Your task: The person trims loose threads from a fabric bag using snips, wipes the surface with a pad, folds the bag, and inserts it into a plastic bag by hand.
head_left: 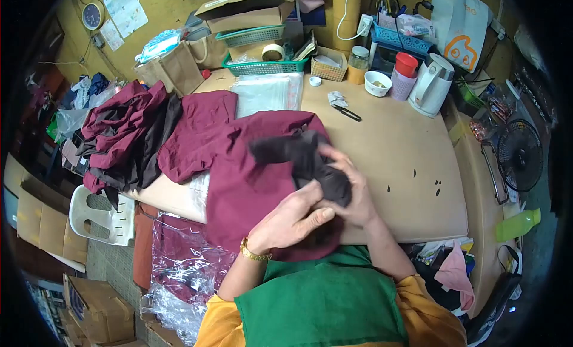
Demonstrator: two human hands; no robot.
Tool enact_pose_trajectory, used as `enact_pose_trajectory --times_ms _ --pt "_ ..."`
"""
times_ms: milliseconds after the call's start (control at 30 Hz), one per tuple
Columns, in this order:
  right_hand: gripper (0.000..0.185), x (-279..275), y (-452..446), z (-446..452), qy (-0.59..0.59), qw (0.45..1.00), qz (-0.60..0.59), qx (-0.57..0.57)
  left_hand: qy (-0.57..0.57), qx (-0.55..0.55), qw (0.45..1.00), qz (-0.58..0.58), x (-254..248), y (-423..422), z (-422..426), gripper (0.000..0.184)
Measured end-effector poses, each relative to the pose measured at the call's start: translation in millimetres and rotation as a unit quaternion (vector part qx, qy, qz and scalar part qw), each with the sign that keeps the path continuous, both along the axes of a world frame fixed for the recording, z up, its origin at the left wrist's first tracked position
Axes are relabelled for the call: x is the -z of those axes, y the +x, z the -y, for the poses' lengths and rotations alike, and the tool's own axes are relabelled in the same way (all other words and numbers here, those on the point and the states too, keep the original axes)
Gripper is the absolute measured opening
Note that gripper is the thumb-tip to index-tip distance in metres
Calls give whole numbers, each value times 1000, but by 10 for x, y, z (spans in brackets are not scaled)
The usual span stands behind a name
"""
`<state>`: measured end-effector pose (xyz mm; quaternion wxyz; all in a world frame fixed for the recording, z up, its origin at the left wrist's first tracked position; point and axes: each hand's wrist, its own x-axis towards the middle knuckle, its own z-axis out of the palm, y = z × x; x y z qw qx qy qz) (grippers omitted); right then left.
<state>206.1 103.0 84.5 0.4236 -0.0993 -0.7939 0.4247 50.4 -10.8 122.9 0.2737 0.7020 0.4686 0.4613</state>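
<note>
A maroon garment [250, 186] with dark grey or black cloth [301, 153] lies across the near edge of the table, partly over my green apron [322, 299]. My right hand [355, 186] is closed round a bunched part of the dark cloth, its fingers curled over the top. Close beside it, my left hand [292, 219], with a gold band at the wrist, grips the same bunch from the other side. Its fingertips are hidden behind the cloth. The dark cloth is blurred by motion, so its exact part cannot be made out.
Maroon and black garments [128, 132] are heaped at the table's left. Clear plastic bags [271, 87] lie behind the work. Thread snips [346, 112], a white bowl [378, 83] and an electric kettle [431, 84] stand or lie farther right. A white plastic stool [101, 219] is at left.
</note>
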Motion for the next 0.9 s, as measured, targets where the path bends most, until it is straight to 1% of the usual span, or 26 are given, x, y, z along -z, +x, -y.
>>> enact_pose_trajectory --times_ms 33,67,100,133,167,233,267,333,367,433,467,500,533,567,600,633,667,700,733,767,833,867,900 --pt "49 21 71 11 -151 988 14 -6 -92 -9 994 56 95 -17 32 41" --pt "42 275 132 28 -380 923 -48 -34 -119 -47 978 163 253 -27 48 39" --pt "32 586 246 -69 -537 831 -120 -75 -146 -85 948 269 509 -56 36 37" --pt "29 697 304 -52 -632 747 -200 -42 -155 -172 965 121 722 -141 34 26" --pt "32 1039 394 -108 -671 681 -293 -15 -174 -253 951 -29 934 -227 30 15" --pt "35 982 463 -42 -660 667 -342 -46 -102 -309 945 -29 1074 -254 16 14" --pt "35 948 467 -37 -661 667 -342 -44 -104 -307 945 -28 1121 -254 -8 14" --pt "37 904 456 -5 -676 640 -358 -78 -65 -312 939 -133 1034 -212 -101 26" --pt "37 915 445 0 -675 640 -359 -78 -54 -313 936 -151 1025 -173 -184 35" --pt "40 971 402 -15 -662 692 -284 -35 -30 -304 930 -203 976 -73 -343 43" --pt "54 1039 380 19 -538 827 -162 36 -30 -304 930 -203 965 -19 -384 43" --pt "73 695 322 94 -250 966 -38 54 -7 -252 958 -138 953 31 -434 41" --pt "79 481 268 145 -140 987 43 60 17 -197 978 -71 939 76 -485 38" --pt "86 319 257 186 -30 989 126 67 37 -140 990 -2 934 116 -501 36" --pt "81 170 279 179 -92 966 242 8 -71 -35 995 67 894 97 -443 33" --pt "81 273 330 147 -95 965 242 11 -74 -31 995 67 909 54 -403 33" --pt "74 466 391 59 -240 959 149 15 -80 -65 992 75 924 2 -376 31" --pt "68 562 404 13 -377 925 50 18 -85 -99 988 82 952 -18 -359 30" --pt "53 638 406 0 -556 815 -167 -9 -54 -187 970 148 1075 -3 -383 27" --pt "50 667 483 -40 -642 727 -243 -25 -20 -290 957 6 1122 -49 -335 19" --pt "51 874 533 -84 -685 644 -333 -71 -100 -348 928 -85 1042 -46 -303 23" --pt "51 924 545 -72 -685 644 -333 -71 -100 -349 928 -85 1038 -43 -333 23" --pt "52 927 553 -42 -680 646 -336 -82 -89 -355 918 -155 1032 -17 -373 28"
